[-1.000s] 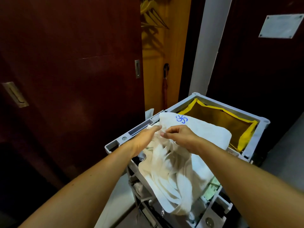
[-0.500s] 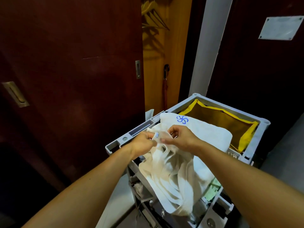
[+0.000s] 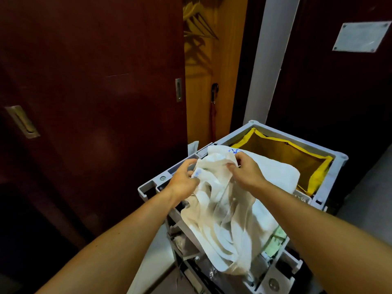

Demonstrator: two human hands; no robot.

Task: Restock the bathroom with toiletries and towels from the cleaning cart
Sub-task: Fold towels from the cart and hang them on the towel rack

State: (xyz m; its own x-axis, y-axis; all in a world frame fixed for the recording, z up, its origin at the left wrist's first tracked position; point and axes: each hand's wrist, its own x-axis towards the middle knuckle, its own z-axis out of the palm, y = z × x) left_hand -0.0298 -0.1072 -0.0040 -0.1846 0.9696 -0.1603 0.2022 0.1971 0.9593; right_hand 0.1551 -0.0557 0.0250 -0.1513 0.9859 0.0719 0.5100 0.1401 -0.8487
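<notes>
A thin white plastic bag [image 3: 222, 221] hangs over the top of the grey cleaning cart [image 3: 148, 188]. My left hand [image 3: 183, 181] grips its left top edge, and my right hand [image 3: 247, 170] pinches the top edge a little to the right. Under the bag lies a folded white towel [image 3: 280, 172] with a blue mark, partly covered by my right hand. What the bag contains is hidden.
The cart's far end holds a yellow-lined bag [image 3: 284, 149]. A dark wooden sliding door [image 3: 95, 92] with a recessed handle [image 3: 178, 90] stands on the left. An open closet with hangers [image 3: 199, 20] and an umbrella [image 3: 213, 111] is behind the cart.
My hands have moved apart at the bag's top, the right one lifting its edge up over the towel's blue mark. The bag's mouth is spread wider.
</notes>
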